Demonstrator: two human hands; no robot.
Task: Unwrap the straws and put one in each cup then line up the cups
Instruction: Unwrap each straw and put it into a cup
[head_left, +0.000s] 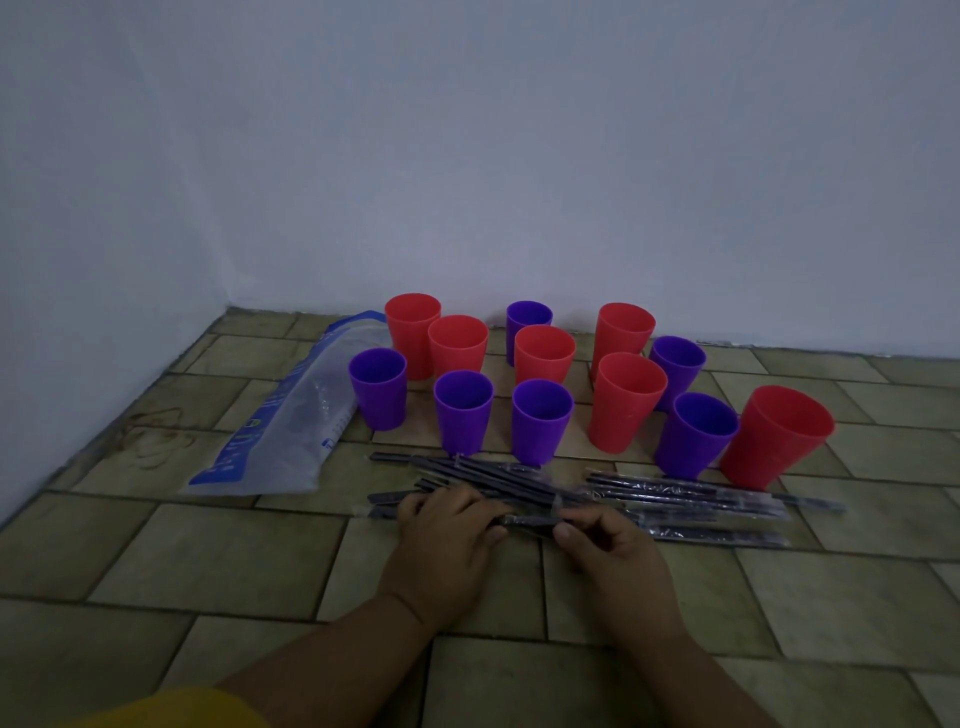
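Several red cups (626, 400) and purple cups (463, 410) stand upright and scattered on the tiled floor near the wall, all without straws. In front of them lie several dark straws in clear wrappers (691, 496). My left hand (449, 525) and my right hand (605, 540) both hold one wrapped straw (530, 519) low over the pile, the left gripping its left part, the right pinching it between thumb and fingers.
A clear plastic bag with blue print (291, 421) lies flat to the left of the cups. White walls meet in a corner at the back left. Bare floor tiles stretch in front of and around my arms.
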